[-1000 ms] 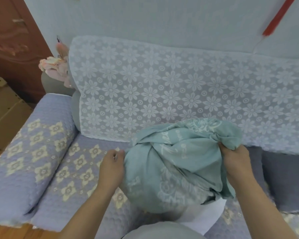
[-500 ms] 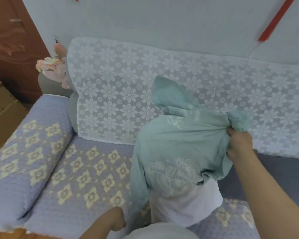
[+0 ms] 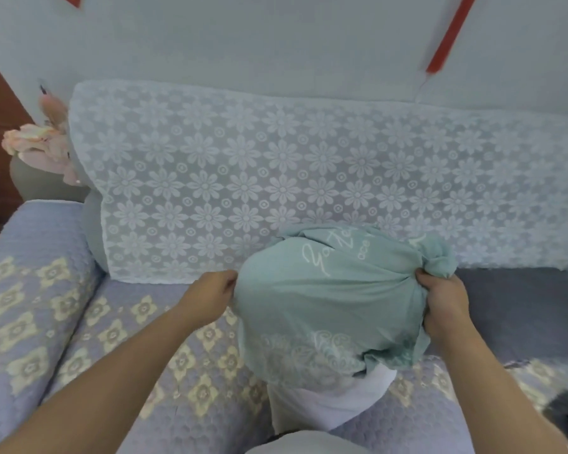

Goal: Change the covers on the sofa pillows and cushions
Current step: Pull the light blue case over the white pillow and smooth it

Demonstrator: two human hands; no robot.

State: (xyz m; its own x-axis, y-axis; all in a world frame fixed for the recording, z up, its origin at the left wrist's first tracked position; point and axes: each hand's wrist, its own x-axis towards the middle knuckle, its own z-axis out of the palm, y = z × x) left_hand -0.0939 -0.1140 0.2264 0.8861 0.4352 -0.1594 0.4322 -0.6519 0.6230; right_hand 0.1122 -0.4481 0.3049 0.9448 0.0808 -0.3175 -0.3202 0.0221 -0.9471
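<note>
A teal pillow cover (image 3: pixel 328 296) with white embroidered script and flowers is drawn over the top of a white pillow (image 3: pixel 328 401) that stands on the sofa seat. The pillow's bare lower end sticks out below the cover. My left hand (image 3: pixel 210 296) pinches the cover's left edge. My right hand (image 3: pixel 440 299) grips the cover's bunched right corner.
The sofa seat (image 3: pixel 138 326) and left armrest (image 3: pixel 23 290) carry a lilac quilted cover with cream flower motifs. White floral lace (image 3: pixel 276 178) drapes the backrest. A pink soft toy (image 3: pixel 43 149) sits at the back left. A dark grey seat cushion (image 3: pixel 518 309) lies to the right.
My left hand came up from the seat's front and took the cover's left edge. The cover's raised flap dropped and the cover now lies lower and smoother over the pillow.
</note>
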